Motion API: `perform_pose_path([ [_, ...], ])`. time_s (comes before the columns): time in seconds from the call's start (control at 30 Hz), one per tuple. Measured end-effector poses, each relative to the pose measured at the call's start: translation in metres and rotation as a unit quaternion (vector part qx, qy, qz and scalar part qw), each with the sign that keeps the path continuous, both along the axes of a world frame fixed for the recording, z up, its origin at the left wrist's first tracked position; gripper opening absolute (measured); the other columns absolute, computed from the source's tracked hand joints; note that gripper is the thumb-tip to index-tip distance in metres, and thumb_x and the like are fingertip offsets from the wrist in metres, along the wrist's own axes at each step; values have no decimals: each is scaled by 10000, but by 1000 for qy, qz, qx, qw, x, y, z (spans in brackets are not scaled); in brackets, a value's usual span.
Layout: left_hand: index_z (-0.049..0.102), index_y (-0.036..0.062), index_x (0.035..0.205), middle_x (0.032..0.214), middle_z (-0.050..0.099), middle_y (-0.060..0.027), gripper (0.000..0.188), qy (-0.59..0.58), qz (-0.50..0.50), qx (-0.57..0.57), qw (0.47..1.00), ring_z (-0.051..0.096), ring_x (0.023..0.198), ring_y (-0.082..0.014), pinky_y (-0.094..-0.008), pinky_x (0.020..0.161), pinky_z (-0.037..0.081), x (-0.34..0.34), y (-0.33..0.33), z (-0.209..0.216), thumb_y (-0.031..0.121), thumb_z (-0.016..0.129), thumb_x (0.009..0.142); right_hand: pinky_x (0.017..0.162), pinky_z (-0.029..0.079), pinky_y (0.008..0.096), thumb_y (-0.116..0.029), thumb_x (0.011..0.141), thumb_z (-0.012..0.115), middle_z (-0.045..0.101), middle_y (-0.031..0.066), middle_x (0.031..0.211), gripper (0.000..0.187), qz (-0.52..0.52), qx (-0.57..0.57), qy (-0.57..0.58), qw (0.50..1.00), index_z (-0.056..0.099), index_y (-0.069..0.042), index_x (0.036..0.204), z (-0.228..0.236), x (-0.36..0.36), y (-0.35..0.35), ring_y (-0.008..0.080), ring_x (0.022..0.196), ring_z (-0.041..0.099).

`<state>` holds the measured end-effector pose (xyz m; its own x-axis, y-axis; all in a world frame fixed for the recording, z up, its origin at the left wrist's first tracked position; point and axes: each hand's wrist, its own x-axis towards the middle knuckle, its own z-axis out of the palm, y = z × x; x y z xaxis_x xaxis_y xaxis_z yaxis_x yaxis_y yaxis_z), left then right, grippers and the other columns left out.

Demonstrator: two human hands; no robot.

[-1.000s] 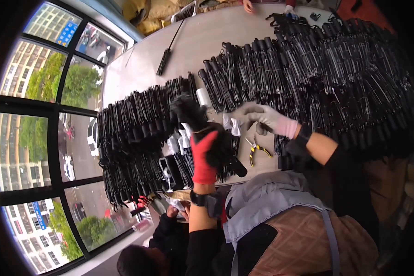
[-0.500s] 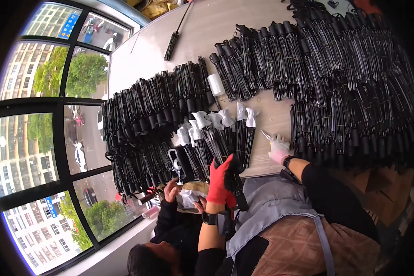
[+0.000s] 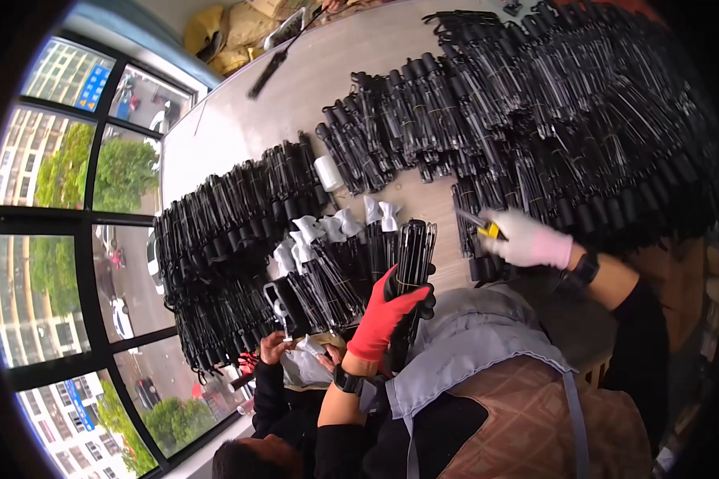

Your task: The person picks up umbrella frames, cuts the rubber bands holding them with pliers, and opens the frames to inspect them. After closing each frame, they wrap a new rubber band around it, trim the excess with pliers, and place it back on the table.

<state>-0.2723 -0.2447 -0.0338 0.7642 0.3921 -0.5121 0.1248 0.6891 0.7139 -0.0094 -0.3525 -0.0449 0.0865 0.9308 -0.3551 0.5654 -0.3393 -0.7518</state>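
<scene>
Fingers closed, our left hand grips rod bundle, right hand pliers; likely readying plier work, next needing steady bundle.

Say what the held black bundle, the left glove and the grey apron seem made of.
Bundle: probably glossy metal or plastic rods, judging by bright streaks. Left glove: likely matte red fabric, stretched snugly; black areas perhaps rubber-coated. Apron: apparently matte cloth, softly creased.

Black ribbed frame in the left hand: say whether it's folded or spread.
Folded: the black ribbed frame forms a narrow, close bundle in the left hand.
</scene>
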Motion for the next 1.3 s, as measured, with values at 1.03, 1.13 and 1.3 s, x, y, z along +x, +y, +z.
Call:
perform_pose_path([
  [1.03, 569, 6, 1035, 801, 622, -40, 212, 45, 12, 98, 994, 601, 673, -120, -268, 595, 502, 28, -19, -13, 39, 680, 858, 579, 471, 291, -136, 807, 570, 558, 59, 873, 190, 291, 44, -595, 748, 573, -39, 971, 72, 15, 54, 232, 928, 580],
  [1.13, 573, 8, 1042, 793, 616, -40, 212, 109, 37, 180, 977, 602, 671, -128, -276, 577, 504, 29, -17, -20, 47, 678, 862, 579, 495, 320, -128, 822, 548, 565, 58, 854, 161, 271, 64, -604, 747, 577, -39, 953, 66, 2, 70, 236, 904, 589],
  [1.3, 549, 30, 998, 752, 591, -12, 218, 60, 74, 35, 995, 571, 629, -101, -254, 541, 467, 30, -2, -29, 94, 698, 853, 666, 545, 363, -84, 781, 583, 578, 87, 884, 186, 318, 148, -513, 783, 585, -13, 954, 42, 21, 99, 258, 900, 593],
])
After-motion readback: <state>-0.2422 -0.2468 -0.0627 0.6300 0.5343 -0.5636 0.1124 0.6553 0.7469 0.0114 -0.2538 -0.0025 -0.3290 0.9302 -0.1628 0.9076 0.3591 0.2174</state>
